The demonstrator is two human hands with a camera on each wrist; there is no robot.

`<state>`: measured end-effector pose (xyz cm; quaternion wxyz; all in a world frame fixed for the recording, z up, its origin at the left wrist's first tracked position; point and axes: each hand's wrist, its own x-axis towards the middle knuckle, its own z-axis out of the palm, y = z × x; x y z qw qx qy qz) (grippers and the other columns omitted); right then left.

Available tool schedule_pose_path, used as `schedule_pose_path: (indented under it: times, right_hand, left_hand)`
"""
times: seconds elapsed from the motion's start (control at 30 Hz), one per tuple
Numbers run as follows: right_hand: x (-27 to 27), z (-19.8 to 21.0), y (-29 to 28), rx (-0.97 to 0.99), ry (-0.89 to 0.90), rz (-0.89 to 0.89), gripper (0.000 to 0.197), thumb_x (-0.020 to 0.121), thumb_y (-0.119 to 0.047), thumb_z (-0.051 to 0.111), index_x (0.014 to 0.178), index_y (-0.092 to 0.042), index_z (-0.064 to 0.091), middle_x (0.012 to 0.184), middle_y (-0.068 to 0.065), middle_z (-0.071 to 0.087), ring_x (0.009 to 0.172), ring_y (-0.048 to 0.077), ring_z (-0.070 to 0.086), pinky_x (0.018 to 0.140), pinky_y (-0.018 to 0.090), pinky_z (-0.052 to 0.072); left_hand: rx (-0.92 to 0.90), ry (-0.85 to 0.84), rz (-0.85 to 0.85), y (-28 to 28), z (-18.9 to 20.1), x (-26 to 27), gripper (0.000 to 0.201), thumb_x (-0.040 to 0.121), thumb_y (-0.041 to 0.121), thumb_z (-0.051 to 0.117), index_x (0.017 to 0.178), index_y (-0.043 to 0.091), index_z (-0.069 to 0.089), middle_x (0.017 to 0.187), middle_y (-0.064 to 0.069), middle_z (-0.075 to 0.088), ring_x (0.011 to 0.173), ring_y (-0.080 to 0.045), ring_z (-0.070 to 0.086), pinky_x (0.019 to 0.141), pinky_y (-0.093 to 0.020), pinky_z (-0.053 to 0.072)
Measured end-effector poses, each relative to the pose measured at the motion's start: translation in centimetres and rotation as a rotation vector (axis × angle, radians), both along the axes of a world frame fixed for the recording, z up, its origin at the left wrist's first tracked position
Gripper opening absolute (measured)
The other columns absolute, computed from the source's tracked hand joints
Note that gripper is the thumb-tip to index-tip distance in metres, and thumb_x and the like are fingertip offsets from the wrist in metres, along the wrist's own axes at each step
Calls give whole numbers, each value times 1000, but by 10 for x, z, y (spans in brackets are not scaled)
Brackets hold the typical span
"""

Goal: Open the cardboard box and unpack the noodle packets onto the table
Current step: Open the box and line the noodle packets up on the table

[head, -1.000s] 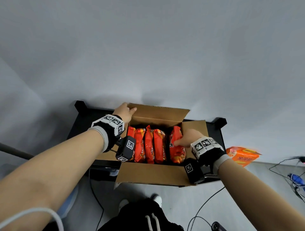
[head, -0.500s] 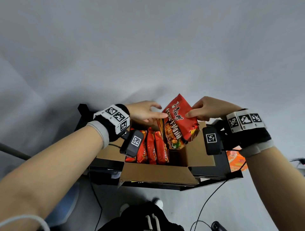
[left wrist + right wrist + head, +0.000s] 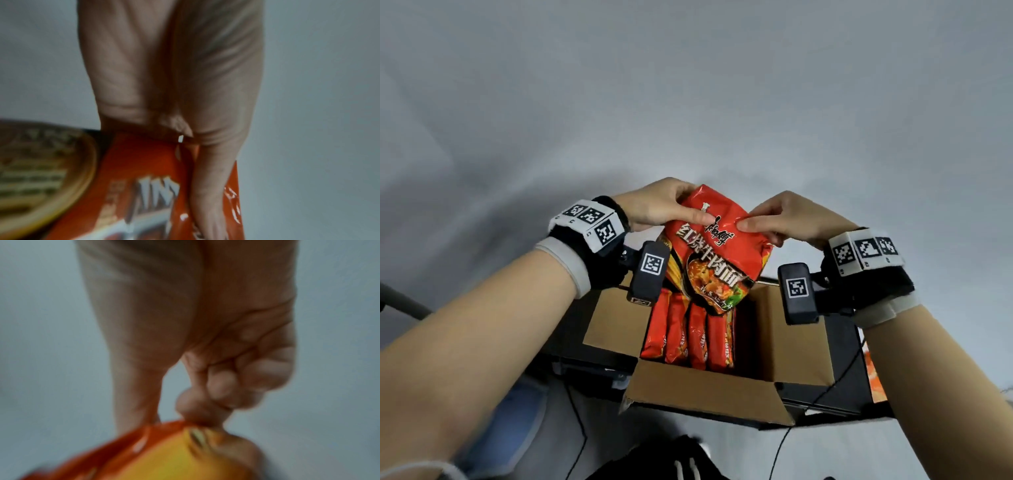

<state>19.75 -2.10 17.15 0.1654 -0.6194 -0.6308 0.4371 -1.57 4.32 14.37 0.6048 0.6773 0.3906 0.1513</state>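
Red noodle packet is up in the air above the open cardboard box, printed face toward the head camera, lower edge hanging just over the packets left inside. Held by its top edge so it hangs clear of the box walls, my read.

Left hand pinches the upper left corner, thumb on the front face, fingers behind. Right hand pinches the upper right edge between thumb and forefinger, other fingers curled in. Right wrist view confirms the pinch, though blurred. Two-hand hold looks like a handover or squaring-up before set-down; can't tell which.

Remaining noodle packets stand on edge in a tight row at the box's left side. The right part is a dark gap, probably the lifted packet's slot.

Box flaps are folded outward, keeping the opening clear. Box sits on the black table. An orange pack shows past the table's right edge, mostly hidden.
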Motion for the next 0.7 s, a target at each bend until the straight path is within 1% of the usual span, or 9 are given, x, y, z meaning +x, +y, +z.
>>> schedule_pose_path:
  times: [0.03,0.1,0.2,0.27,0.33,0.4,0.5,0.6,0.7]
  right_hand:
    - [-1,-3,3,27,57,-35,25,84,-36,64,67,-20,72,41,-7,48,43,5,43,52,17,39]
    - [-3,-8,6,37,134,-86,34,88,-42,58,63,-23,71,55,5,59,47,10,46,55,21,42]
    - [-3,-22,6,-170,69,87,52,96,-38,45,57,-22,75,83,23,68,53,15,53,60,23,48]
    - [-6,-40,5,-347,14,244,45,98,-36,41,74,-23,78,76,11,73,56,10,61,63,21,49]
    - [-15,-65,4,-476,-44,339,39,97,-39,41,93,-21,75,71,-3,74,63,4,65,64,19,47]
    - [-28,-94,2,-576,-160,386,35,97,-41,41,93,-24,72,80,-2,74,67,1,66,63,19,47]
    - [-44,-136,-2,-683,-369,313,30,95,-39,43,88,-18,64,88,5,70,69,8,62,56,18,49]
    - [-44,-163,-6,-755,-480,131,32,95,-32,42,71,-14,56,74,1,61,56,10,54,36,13,42]
    - [-38,-178,-9,-744,-554,-54,34,89,-42,49,66,-18,53,67,-2,57,50,9,51,38,15,40]
  left_hand:
    - [4,-26,58,4,-1,-7,26,82,8,66,106,18,60,101,0,69,87,-12,69,76,-23,59]
    - [6,-80,208,13,-4,-26,28,80,8,67,104,20,59,102,0,68,90,-14,68,82,-29,58]
    - [-14,-208,454,30,-9,-58,49,72,13,72,118,14,56,107,-2,66,97,-16,65,85,-31,56]
    - [-41,-322,614,46,-14,-80,46,76,9,68,120,13,53,107,-1,64,97,-15,64,84,-31,54]
    - [-39,-383,709,64,-22,-101,30,83,1,61,107,18,55,104,-1,63,94,-14,63,82,-31,54]
    - [-15,-369,750,78,-35,-118,31,83,-4,60,100,22,57,101,-1,63,91,-14,64,78,-29,55]
    - [-61,-292,748,97,-65,-140,34,82,-7,60,102,21,58,100,-1,64,91,-15,63,78,-29,56]
    - [-181,-215,750,106,-102,-157,45,83,-6,59,123,12,52,103,-5,63,88,-17,63,82,-37,53]
    - [-269,-123,751,113,-140,-167,48,84,-3,60,130,4,48,98,-9,64,84,-22,62,89,-47,50]
